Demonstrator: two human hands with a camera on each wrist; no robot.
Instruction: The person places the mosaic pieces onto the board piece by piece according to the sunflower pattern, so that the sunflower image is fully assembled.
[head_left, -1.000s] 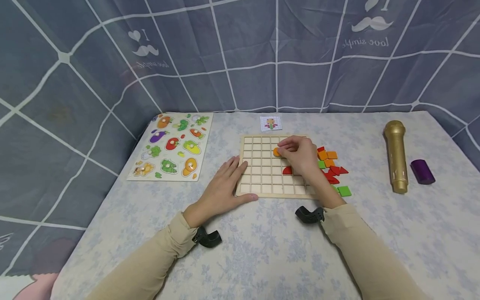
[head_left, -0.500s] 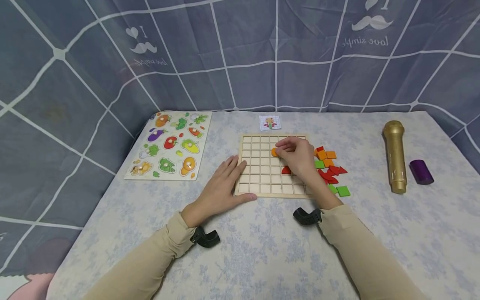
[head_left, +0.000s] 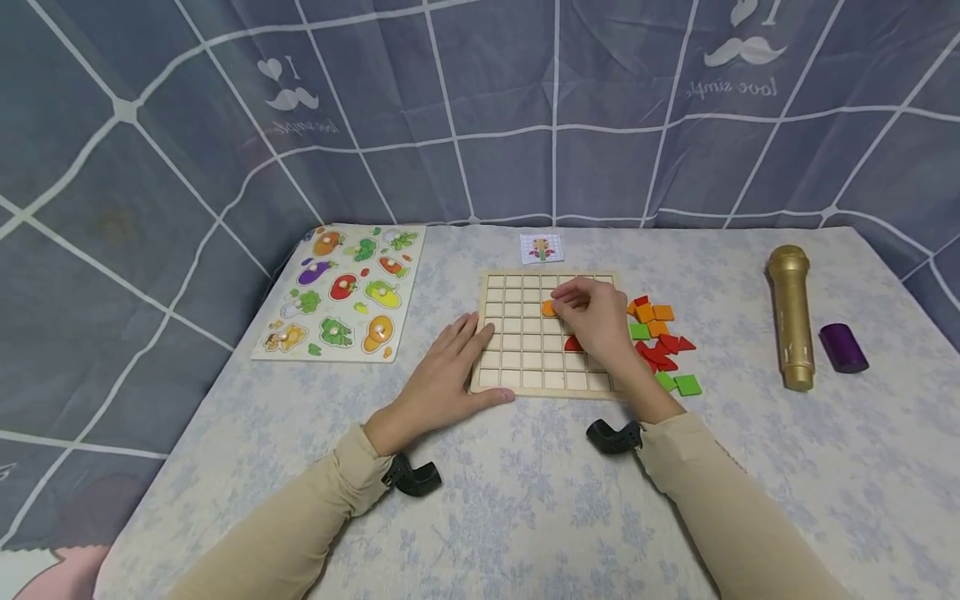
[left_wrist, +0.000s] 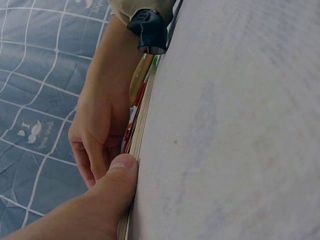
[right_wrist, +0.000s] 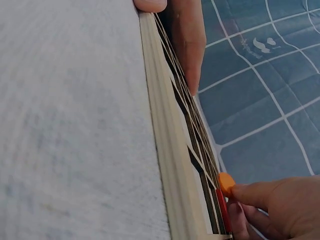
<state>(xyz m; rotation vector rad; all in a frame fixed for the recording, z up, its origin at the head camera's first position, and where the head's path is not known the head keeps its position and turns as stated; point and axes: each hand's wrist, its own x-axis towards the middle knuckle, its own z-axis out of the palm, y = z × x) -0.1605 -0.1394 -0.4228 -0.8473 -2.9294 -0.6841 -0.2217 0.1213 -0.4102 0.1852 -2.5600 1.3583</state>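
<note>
My right hand (head_left: 596,321) pinches a round-edged orange piece (right_wrist: 226,184) between thumb and fingertips, over the upper middle of a wooden grid board (head_left: 513,381). In the right wrist view that piece stands tilted at the board's grid strips. A red piece (head_left: 572,343) sits in a cell beneath the right hand, which hides part of the board. My left hand (head_left: 442,375) lies with straight fingers along the board's left side, its thumb (left_wrist: 120,170) against the near edge. Right of the board lie loose orange tiles (head_left: 663,312), red pieces (head_left: 656,357) and green squares (head_left: 687,385).
A small printed card (head_left: 542,248) lies behind the board. At the left is a vegetable puzzle board (head_left: 352,325). A gold microphone-shaped object (head_left: 792,317) and a purple cylinder (head_left: 843,347) lie at the right. A grid-patterned curtain (head_left: 510,175) hangs behind the table.
My right hand has shifted very slightly left with the orange piece still pinched. The left hand stays on the board's side.
</note>
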